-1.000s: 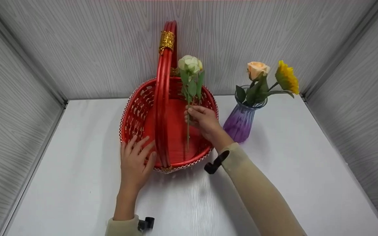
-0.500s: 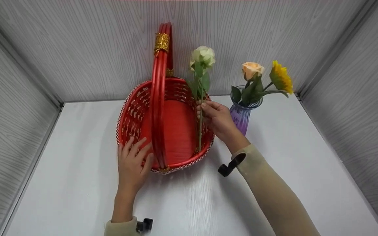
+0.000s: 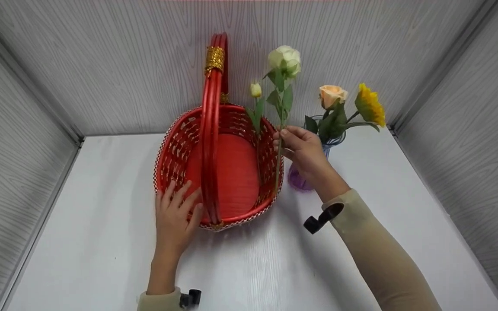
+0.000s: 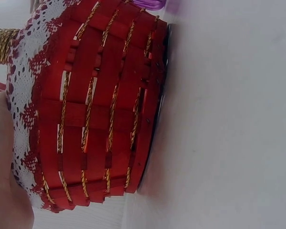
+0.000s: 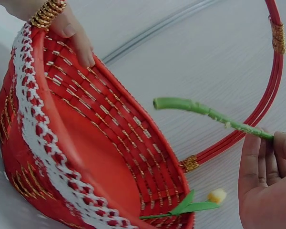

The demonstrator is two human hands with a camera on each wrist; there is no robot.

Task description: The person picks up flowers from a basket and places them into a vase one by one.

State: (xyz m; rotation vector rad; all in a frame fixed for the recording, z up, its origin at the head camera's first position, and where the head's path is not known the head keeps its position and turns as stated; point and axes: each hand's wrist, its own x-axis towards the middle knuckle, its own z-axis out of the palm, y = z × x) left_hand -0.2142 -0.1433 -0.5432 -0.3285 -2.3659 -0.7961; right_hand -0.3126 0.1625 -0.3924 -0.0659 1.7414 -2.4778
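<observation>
In the head view, my right hand pinches the green stem of a white flower, its bloom upright above the basket's right rim. The bare cut end of that stem shows in the right wrist view. My left hand rests on the front left rim of the red woven basket, fingers spread and reaching inside. A small pale yellow tulip leans inside the basket against its right wall; its bud also appears in the right wrist view.
Right of the basket stands a blue and purple glass vase, partly behind my right hand. It holds a peach rose and a sunflower. The basket's tall red handle arches over its middle. Grey panels enclose the white table.
My right hand has moved right and slightly up with the white flower, from over the basket's inside to its right rim. The tulip now shows clear of it. My left hand stays on the rim.
</observation>
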